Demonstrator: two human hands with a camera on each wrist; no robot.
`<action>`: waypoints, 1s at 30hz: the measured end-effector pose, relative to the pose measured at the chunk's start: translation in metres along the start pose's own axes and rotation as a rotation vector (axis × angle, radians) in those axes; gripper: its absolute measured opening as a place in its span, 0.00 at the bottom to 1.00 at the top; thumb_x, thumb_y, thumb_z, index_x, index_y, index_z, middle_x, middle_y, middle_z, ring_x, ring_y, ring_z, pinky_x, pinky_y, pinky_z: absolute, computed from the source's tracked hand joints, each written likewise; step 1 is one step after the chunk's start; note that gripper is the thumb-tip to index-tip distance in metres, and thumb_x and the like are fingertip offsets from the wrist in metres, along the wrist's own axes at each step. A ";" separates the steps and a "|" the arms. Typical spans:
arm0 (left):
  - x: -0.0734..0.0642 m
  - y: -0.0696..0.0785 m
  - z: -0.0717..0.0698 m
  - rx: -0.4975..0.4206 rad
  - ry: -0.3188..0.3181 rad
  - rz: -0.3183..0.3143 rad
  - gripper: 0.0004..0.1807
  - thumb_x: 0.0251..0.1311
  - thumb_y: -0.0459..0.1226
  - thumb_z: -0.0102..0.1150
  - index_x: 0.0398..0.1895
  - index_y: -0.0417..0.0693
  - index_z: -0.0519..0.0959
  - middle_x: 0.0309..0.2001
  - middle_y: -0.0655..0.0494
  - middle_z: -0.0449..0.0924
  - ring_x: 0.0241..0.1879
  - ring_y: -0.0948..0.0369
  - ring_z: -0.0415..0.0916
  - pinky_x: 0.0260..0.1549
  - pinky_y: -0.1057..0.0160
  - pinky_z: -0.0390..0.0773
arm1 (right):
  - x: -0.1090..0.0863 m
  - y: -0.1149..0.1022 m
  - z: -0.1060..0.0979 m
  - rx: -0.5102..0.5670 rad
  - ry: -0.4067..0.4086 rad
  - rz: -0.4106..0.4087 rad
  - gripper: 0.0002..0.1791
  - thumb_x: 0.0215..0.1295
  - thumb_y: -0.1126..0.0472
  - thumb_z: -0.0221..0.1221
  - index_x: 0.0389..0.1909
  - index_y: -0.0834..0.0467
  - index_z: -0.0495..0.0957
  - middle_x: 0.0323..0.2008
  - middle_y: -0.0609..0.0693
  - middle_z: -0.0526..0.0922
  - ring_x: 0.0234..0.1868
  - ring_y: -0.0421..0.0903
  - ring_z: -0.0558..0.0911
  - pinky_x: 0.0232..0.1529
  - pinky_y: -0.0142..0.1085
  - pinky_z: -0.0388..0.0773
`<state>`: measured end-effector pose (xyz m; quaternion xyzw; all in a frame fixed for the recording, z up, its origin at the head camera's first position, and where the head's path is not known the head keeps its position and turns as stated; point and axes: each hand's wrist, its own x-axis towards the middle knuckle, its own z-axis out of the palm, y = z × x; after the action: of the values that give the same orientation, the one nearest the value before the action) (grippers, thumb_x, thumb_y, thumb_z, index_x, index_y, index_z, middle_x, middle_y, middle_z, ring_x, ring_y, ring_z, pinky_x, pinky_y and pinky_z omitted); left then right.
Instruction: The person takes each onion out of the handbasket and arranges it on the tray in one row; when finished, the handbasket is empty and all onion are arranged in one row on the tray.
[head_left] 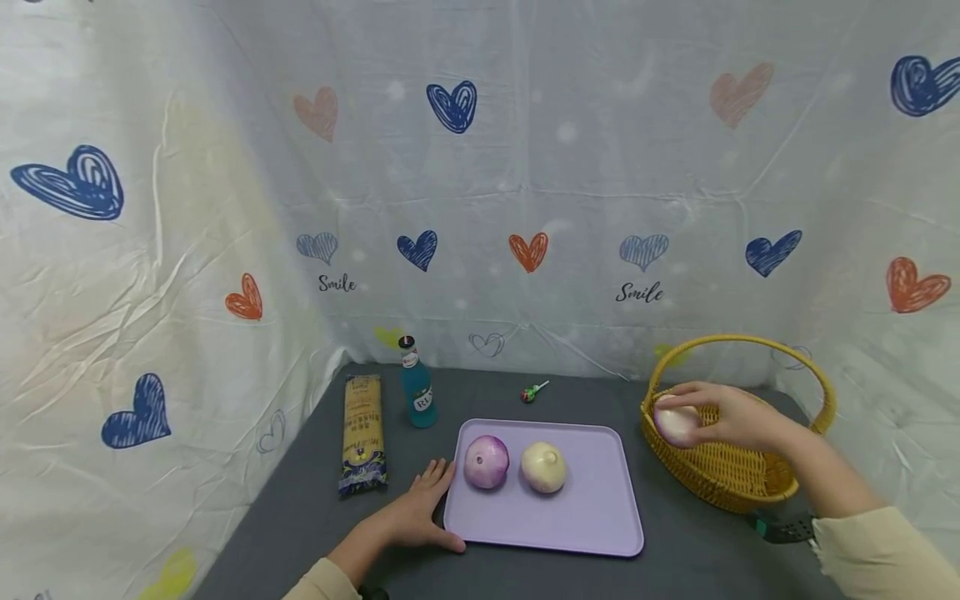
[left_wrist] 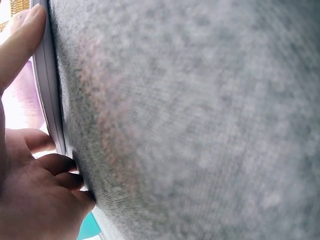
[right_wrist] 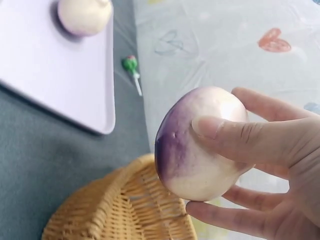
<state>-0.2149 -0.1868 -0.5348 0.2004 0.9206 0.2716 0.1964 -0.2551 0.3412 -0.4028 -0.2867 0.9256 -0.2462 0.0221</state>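
A purple-and-white onion (right_wrist: 200, 145) is held in my right hand (head_left: 720, 412), thumb on one side and fingers on the other, over the left rim of the yellow wicker basket (head_left: 731, 471). A lilac tray (head_left: 592, 508) lies on the table, bearing a purple onion (head_left: 487, 462) and a pale onion (head_left: 543, 467), side by side and apart. My left hand (head_left: 416, 512) rests against the tray's left edge, its fingers along the side and its thumb by the near left corner. In the left wrist view, fingers touch the tray's rim (left_wrist: 46, 85).
Left of the tray lies a yellow packet (head_left: 363, 437), with a blue bottle (head_left: 418, 387) standing near it. Behind the tray is a lollipop (head_left: 529, 393). The basket's arched handle (head_left: 738, 338) rises above its rim. A heart-printed cloth (head_left: 525, 167) hangs behind the table.
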 end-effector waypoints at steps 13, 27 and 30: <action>0.000 -0.001 0.000 -0.016 -0.002 0.003 0.69 0.44 0.62 0.75 0.81 0.43 0.47 0.81 0.36 0.40 0.80 0.40 0.34 0.74 0.33 0.43 | 0.010 -0.010 0.021 0.070 0.081 -0.072 0.29 0.54 0.52 0.75 0.59 0.49 0.81 0.58 0.54 0.82 0.55 0.44 0.79 0.45 0.40 0.84; 0.002 -0.001 -0.001 -0.012 -0.002 -0.004 0.68 0.45 0.62 0.75 0.82 0.45 0.46 0.81 0.37 0.40 0.80 0.40 0.34 0.74 0.33 0.44 | 0.022 -0.023 0.040 0.172 0.039 -0.110 0.30 0.55 0.54 0.74 0.60 0.52 0.80 0.59 0.57 0.80 0.54 0.43 0.78 0.43 0.38 0.86; 0.001 -0.002 0.000 -0.012 -0.002 -0.005 0.68 0.45 0.62 0.75 0.82 0.45 0.46 0.81 0.37 0.40 0.80 0.40 0.34 0.74 0.33 0.44 | 0.025 -0.026 0.046 0.184 0.022 -0.111 0.29 0.56 0.53 0.74 0.60 0.52 0.80 0.60 0.58 0.79 0.55 0.47 0.78 0.42 0.38 0.85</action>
<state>-0.2162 -0.1881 -0.5363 0.1970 0.9193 0.2765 0.1991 -0.2545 0.2890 -0.4287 -0.3317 0.8819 -0.3341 0.0246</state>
